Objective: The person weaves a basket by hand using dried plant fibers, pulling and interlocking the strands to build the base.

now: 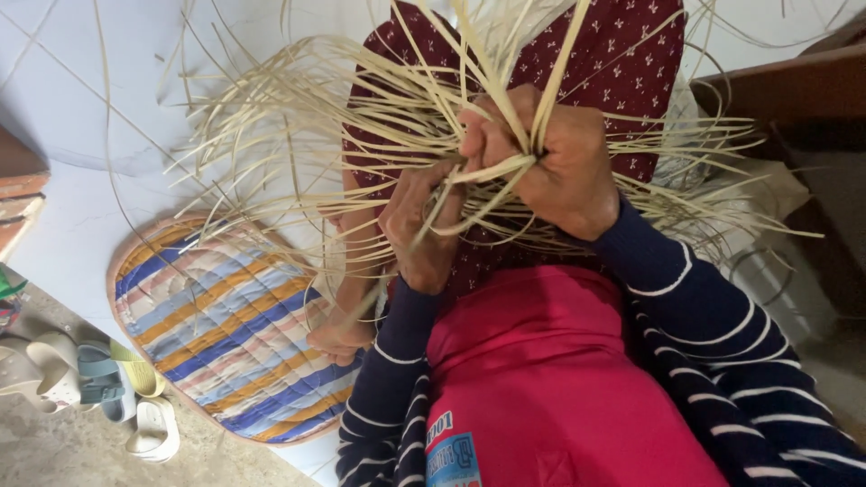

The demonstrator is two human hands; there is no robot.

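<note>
Weaving pale cane strips (361, 108), the right hand (559, 162) clenches a bundle while the left hand (419, 221) pinches strands at seven o'clock, likely mid-plait, needing steady tension.

Navy long sleeves with thin white stripes cover both arms down to the wrists, one above the left hand (419, 221) and one above the right hand (550, 158). Bright pink-red top on the torso with a blue and white printed patch near the hem. Dark maroon skirt or trousers with a small pale sprig pattern over the lap; feet bare.
</note>
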